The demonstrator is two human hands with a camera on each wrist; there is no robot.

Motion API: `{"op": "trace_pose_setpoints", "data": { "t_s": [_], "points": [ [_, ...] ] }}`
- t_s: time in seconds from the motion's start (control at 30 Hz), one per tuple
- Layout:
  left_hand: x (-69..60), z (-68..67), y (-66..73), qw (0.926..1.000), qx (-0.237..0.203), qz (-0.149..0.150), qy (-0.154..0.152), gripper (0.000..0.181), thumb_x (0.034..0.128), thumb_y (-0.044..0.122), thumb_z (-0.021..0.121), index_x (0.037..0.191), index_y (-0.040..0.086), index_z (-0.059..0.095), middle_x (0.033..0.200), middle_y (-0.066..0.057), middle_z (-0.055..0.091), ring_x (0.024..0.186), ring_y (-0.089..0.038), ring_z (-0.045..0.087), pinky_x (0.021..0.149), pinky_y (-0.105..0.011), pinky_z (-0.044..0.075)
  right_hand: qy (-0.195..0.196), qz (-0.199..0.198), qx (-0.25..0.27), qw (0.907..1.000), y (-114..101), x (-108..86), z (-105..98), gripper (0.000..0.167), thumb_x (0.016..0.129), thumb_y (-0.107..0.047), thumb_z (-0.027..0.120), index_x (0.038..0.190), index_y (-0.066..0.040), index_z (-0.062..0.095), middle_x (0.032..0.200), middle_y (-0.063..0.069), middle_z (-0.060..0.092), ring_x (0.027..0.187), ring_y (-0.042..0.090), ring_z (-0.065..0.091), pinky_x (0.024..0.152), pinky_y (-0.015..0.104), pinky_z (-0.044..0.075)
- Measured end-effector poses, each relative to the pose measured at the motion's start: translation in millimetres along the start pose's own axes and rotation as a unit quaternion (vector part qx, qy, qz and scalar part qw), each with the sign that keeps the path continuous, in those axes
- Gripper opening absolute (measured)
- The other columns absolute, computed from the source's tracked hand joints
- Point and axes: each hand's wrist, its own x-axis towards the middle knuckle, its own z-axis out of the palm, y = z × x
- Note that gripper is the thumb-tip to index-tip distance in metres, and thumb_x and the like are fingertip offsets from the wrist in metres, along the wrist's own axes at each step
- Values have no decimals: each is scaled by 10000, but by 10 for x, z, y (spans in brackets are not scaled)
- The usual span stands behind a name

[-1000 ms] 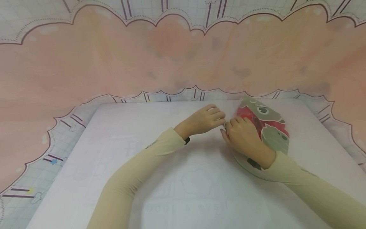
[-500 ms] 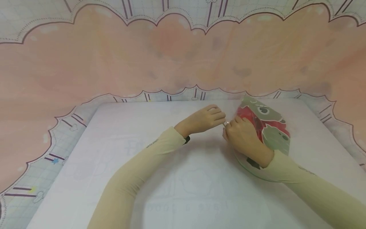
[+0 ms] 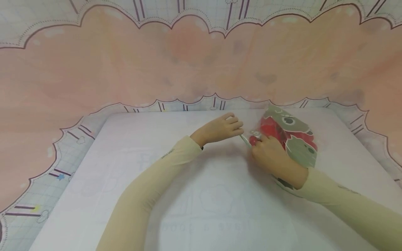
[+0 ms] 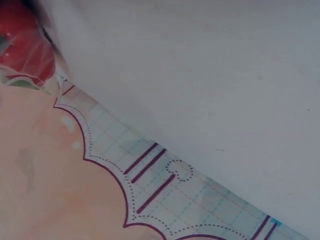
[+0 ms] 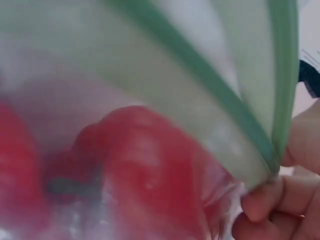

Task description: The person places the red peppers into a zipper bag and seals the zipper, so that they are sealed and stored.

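Note:
A clear zip bag (image 3: 301, 153) with a grey-green cartoon animal print stands at the right of the white table. Red peppers (image 5: 150, 175) show through its plastic in the right wrist view, and one red pepper (image 4: 25, 50) in the left wrist view. My left hand (image 3: 218, 131) pinches one end of the bag's green-edged mouth. My right hand (image 3: 270, 155) grips that edge further right; its fingertips press the two green strips (image 5: 277, 125) together. A small red patch (image 3: 253, 140) shows beside the right fingers, its nature unclear. The left hand is out of the left wrist view.
The white tabletop (image 3: 94, 181) carries faint printed drawings and letters. Behind it and at its sides hangs a peach cloth (image 3: 188, 66) with a scalloped, checked border (image 3: 201, 104).
Over the last half second the right hand has shifted slightly down and right along the bag's mouth. The left hand moved slightly left, so more of the green edge shows between them.

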Motion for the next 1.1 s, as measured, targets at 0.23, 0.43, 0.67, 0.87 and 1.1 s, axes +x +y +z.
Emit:
{"op": "trace_pose_setpoints", "data": {
  "t_s": [0.23, 0.43, 0.67, 0.87, 1.1],
  "points": [
    [-76, 39, -16, 9996, -93, -193, -174, 222, 964, 22, 426, 1081, 164, 553, 1063, 0, 585, 1045, -155, 563, 1010, -314, 423, -426, -235, -220, 9986, 56, -88, -88, 190, 704, -188, 800, 706, -50, 668, 726, 114, 693, 676, 270, 609, 552, 340, 513],
    [-61, -16, -18, 9989, -298, -345, -93, 182, 964, 56, 454, 1078, 142, 567, 1069, -7, 607, 1046, -161, 572, 1023, -317, 422, -117, -360, 45, 9993, 123, -171, -54, 383, 684, -188, 833, 939, -34, 593, 825, 149, 665, 750, 300, 633, 683, 419, 574],
    [91, -93, 138, 9987, -354, -366, -68, 193, 981, 154, 444, 1074, 161, 614, 1066, -3, 638, 1022, -170, 583, 1012, -326, 421, 348, -518, -24, 9980, 158, -208, 13, 397, 678, -154, 833, 959, -17, 590, 849, 147, 669, 743, 292, 635, 662, 409, 573],
    [220, -210, 256, 9998, 112, 84, -107, 217, 991, 108, 424, 1081, 199, 599, 1068, 37, 641, 1042, -144, 578, 1049, -315, 411, 779, -693, -294, 9941, 184, -192, 30, 367, 683, -102, 821, 939, 2, 579, 859, 153, 673, 726, 284, 637, 591, 375, 550],
    [267, -178, 226, 9992, 349, -3, -204, 240, 998, 115, 401, 1095, 234, 585, 1086, 48, 630, 1060, -135, 575, 1060, -334, 400, 274, -564, -401, 9972, 231, -149, -78, 379, 686, -109, 823, 948, 3, 573, 875, 183, 675, 763, 313, 647, 660, 433, 569]
  ]
}}
